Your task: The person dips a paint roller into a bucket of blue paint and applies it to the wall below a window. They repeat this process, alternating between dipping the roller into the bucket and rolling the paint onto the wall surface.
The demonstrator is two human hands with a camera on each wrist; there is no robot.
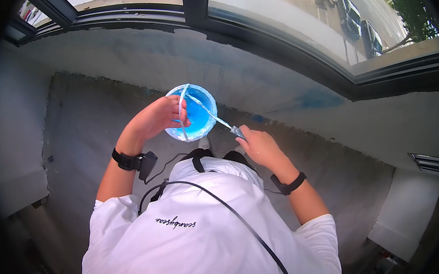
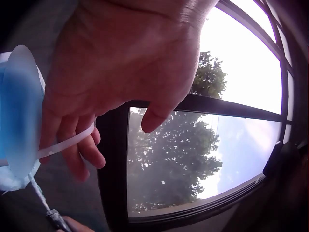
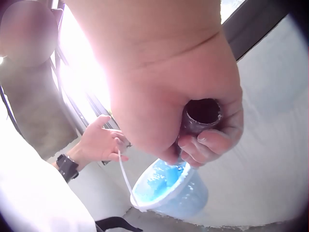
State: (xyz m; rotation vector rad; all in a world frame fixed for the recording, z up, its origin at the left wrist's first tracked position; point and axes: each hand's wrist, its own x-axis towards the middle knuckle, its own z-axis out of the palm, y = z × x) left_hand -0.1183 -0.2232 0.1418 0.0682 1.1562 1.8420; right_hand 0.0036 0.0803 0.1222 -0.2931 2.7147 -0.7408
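A white bucket [image 1: 214, 106] with bright blue paint inside hangs by its pale strap handle [image 1: 181, 104]. The fingers of my left hand [image 1: 152, 119] are hooked round that handle, which crosses them in the left wrist view [image 2: 72, 141]; the thumb stands free. My right hand [image 1: 263, 148] grips the grey handle [image 1: 237, 132] of a tool. Its paint-coated shaft [image 1: 213, 115] slants over the bucket's rim, the far end inside. The right wrist view shows my right hand [image 3: 174, 96] round the hollow handle end [image 3: 203, 113], above the bucket [image 3: 190, 195].
A pale wall [image 1: 149, 55] with blue smears runs below dark-framed windows [image 1: 195, 5]. Bare grey floor [image 1: 93, 128] lies beneath, my shoes [image 1: 205, 143] close under the bucket. A black cable [image 1: 235, 205] crosses my white shirt. A vent [image 1: 429, 164] is on the right.
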